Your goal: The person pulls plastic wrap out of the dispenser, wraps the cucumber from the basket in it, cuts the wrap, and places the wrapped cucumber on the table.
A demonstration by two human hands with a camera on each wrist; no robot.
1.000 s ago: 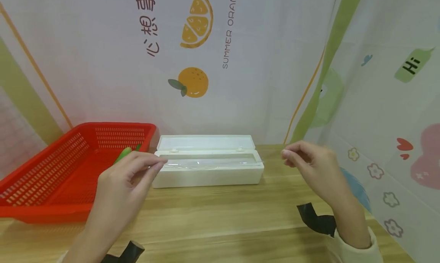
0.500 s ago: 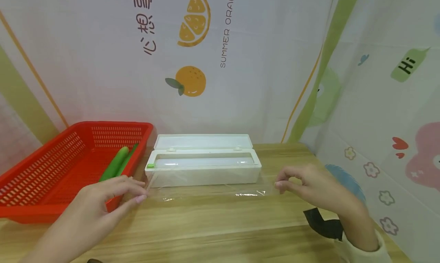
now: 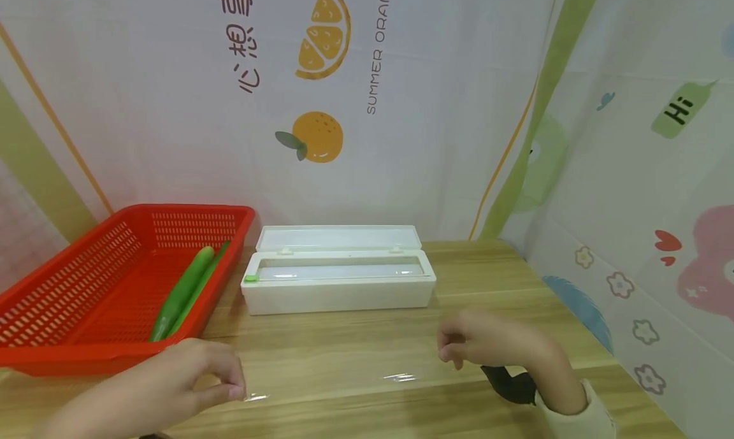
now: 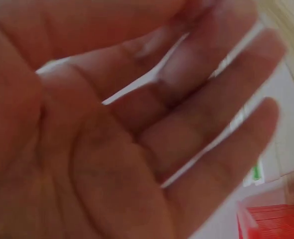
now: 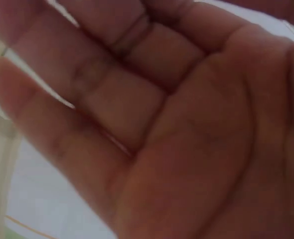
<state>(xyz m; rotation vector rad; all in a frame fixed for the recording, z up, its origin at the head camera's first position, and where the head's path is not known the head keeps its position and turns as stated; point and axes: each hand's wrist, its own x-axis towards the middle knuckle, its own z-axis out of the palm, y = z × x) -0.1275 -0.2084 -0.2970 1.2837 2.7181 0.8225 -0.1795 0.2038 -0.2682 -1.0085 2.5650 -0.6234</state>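
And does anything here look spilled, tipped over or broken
Nothing stands out. The white cling film box sits upright, lid open; the cucumber lies in the red basket. The clear film between the left hand and right hand is too transparent to check for tears.

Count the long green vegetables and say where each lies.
2, both in the red plastic basket: one thicker long green vegetable, and one slimmer long green vegetable to its right, beside the basket's right wall. The near wall might hide more.
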